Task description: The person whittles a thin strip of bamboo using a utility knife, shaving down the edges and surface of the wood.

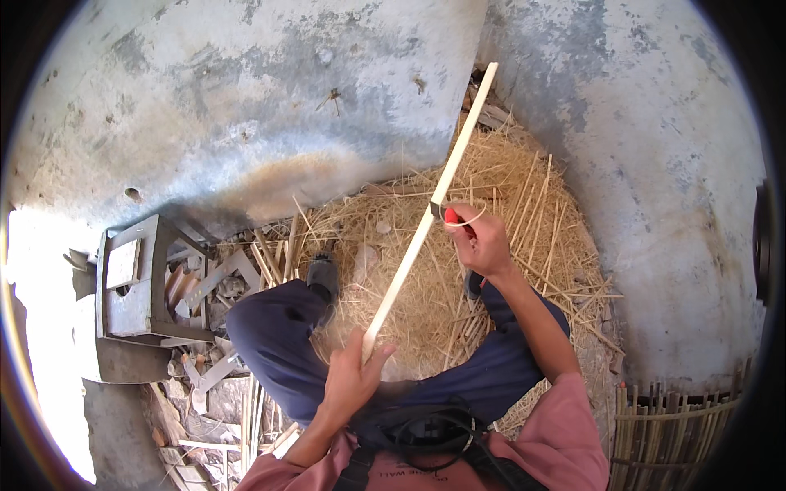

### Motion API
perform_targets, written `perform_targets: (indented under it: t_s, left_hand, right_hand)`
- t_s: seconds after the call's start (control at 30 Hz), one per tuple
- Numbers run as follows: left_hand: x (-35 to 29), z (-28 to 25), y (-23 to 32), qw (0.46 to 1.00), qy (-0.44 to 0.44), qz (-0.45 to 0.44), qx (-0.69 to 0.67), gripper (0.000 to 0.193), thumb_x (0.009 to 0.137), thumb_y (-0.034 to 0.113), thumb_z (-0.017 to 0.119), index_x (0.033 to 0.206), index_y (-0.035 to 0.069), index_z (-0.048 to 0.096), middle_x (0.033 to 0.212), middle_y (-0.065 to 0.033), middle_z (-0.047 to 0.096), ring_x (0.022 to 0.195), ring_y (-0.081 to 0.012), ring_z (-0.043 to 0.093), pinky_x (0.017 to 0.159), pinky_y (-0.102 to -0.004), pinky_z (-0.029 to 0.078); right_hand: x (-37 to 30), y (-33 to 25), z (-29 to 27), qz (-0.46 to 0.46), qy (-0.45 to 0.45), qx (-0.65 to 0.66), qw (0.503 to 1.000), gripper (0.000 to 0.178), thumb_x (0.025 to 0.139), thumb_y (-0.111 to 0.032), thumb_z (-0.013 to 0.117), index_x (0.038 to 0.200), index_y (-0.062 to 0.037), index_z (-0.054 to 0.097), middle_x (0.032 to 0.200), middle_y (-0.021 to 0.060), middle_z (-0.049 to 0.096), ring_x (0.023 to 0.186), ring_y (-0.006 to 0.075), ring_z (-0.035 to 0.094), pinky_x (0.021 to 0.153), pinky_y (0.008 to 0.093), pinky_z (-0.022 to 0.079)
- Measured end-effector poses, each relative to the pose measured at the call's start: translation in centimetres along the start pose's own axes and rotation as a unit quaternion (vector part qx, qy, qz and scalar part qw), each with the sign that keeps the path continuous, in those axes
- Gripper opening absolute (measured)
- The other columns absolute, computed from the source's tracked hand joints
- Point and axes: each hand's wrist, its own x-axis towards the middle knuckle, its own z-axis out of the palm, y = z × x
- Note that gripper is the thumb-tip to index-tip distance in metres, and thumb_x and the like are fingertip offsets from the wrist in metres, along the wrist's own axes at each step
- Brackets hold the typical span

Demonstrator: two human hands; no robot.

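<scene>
A long, pale strip [409, 255] of wood or bamboo slants up and away from me over my lap. My left hand [354, 375] is closed round its near end. In my right hand [483, 241] is a small red-handled cutting tool [452, 216], its dark metal part lying against the strip about midway along. A thin pale shaving [476, 214] curls in a loop beside the right fingers. How the tool's edge meets the strip is partly hidden.
Straw-like shavings [409, 270] and thin sticks cover the floor between my legs. A weathered wooden stool-like frame [135, 286] stands at the left among scrap wood. Worn plaster walls [270, 90] close in ahead and right. A woven stick basket [671, 430] is at lower right.
</scene>
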Motion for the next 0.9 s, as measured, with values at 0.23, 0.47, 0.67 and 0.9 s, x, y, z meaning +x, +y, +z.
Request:
perform_targets:
  t_s: [0.23,0.47,0.67,0.9]
  left_hand:
    - [-3.0,-0.7,-0.9,1.000,-0.015,-0.017,0.016,0.035,0.101,0.028,0.074,0.096,-0.001,0.055,0.063,-0.0191,0.060,0.057,-0.0378,0.064,0.056,-0.0432,0.047]
    - [-4.5,-2.0,-1.8,0.999,0.025,-0.023,0.025,0.031,0.103,0.026,0.072,0.095,0.001,0.056,0.064,-0.0178,0.060,0.057,-0.0368,0.063,0.056,-0.0415,0.045]
    - [-1.9,-2.2,-1.8,0.996,0.080,0.026,0.022,0.026,0.106,0.024,0.067,0.100,0.000,0.058,0.065,-0.0179,0.061,0.059,-0.0356,0.064,0.057,-0.0427,0.046]
    - [1.3,-1.8,-0.8,0.993,0.104,0.046,0.011,0.025,0.107,0.022,0.065,0.097,0.001,0.058,0.061,-0.0131,0.055,0.052,-0.0204,0.055,0.056,-0.0366,0.043]
  right_hand:
    - [2.5,4.0,-0.9,0.076,0.099,0.001,0.992,0.030,0.108,-0.026,0.063,0.117,-0.0003,0.074,0.072,0.0045,0.066,0.057,0.0102,0.053,0.054,0.0298,0.041]
    - [3.1,7.1,-3.6,0.196,0.106,0.089,0.971,0.037,0.112,-0.034,0.056,0.122,-0.0021,0.073,0.065,-0.0055,0.047,0.056,0.0058,0.038,0.052,0.0288,0.030]
    - [-1.0,8.0,0.5,0.163,-0.201,0.013,0.966,0.039,0.107,-0.039,0.062,0.125,-0.0054,0.068,0.084,0.0113,0.066,0.077,0.0233,0.063,0.070,0.0404,0.048]
    - [-1.3,1.3,1.6,0.195,-0.276,0.130,0.932,0.037,0.107,-0.039,0.064,0.115,-0.0035,0.062,0.084,0.0106,0.065,0.074,0.0208,0.060,0.071,0.0389,0.048]
